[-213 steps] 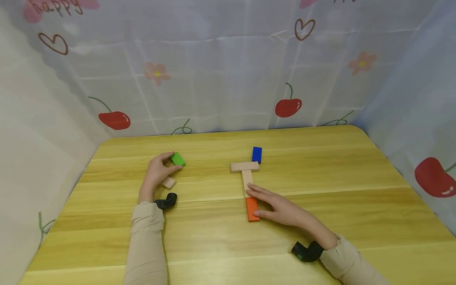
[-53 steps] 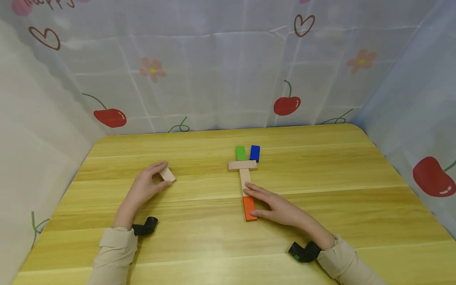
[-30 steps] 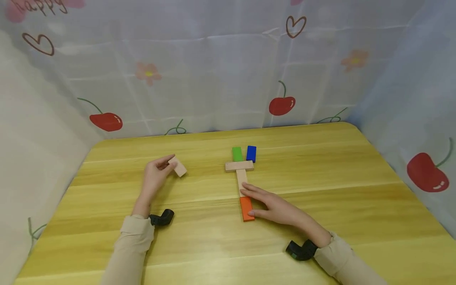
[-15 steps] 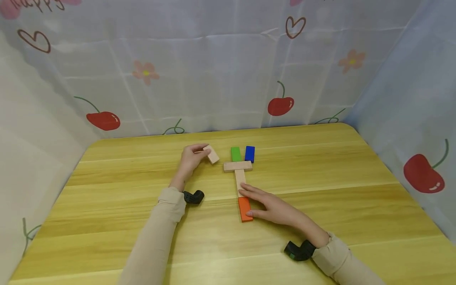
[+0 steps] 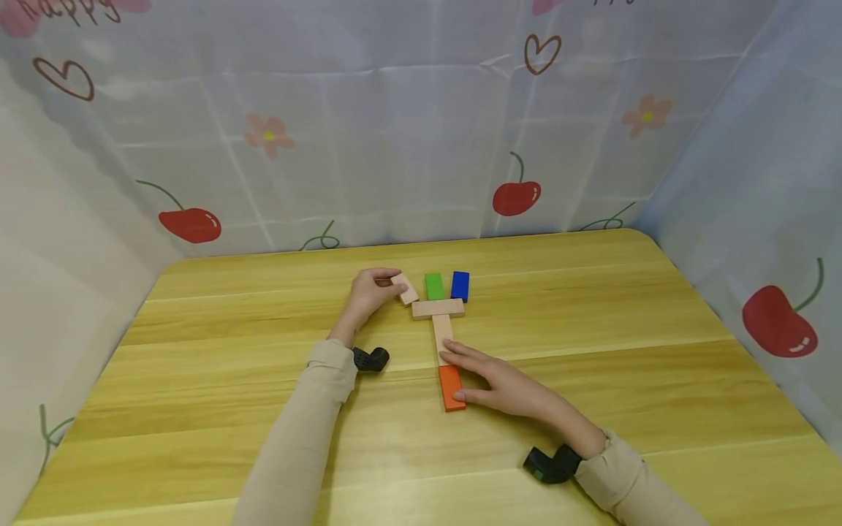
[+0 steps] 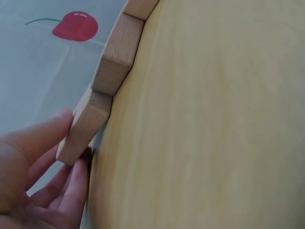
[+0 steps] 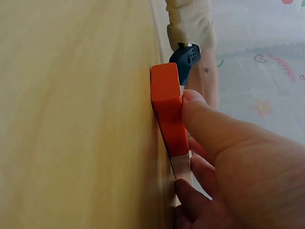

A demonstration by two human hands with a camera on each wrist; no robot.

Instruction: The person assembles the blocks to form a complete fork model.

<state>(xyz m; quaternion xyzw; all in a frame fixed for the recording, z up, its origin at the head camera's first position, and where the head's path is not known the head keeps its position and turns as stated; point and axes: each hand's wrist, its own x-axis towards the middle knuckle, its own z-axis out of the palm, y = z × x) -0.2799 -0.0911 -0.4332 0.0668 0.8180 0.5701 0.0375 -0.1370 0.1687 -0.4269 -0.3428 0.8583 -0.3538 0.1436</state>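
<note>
Between thumb and fingers, my left hand point(image 5: 368, 296) pinches a small plain wooden block point(image 5: 405, 289), tilted beside the left end of a plain wooden crosspiece block point(image 5: 438, 308). In the left wrist view the pinched block point(image 6: 83, 129) meets the crosspiece's end. A green block point(image 5: 434, 286) and a blue block point(image 5: 460, 286) stand behind the crosspiece, with a gap between them. From its front, a long plain block point(image 5: 442, 337) runs to an orange block point(image 5: 450, 389). My right hand point(image 5: 505, 384) rests with loosely extended fingers on the long block and its thumb at the orange one.
The blocks lie on a wood-grain table point(image 5: 592, 329). A printed curtain point(image 5: 395, 146) hangs along its far edge and at the sides. Each wrist wears a black camera, such as the left wrist camera point(image 5: 371, 359).
The green block has gone from my left hand to behind the crosspiece. My left hand has since picked up the plain block and carried it right to the crosspiece. My right hand stays put.
</note>
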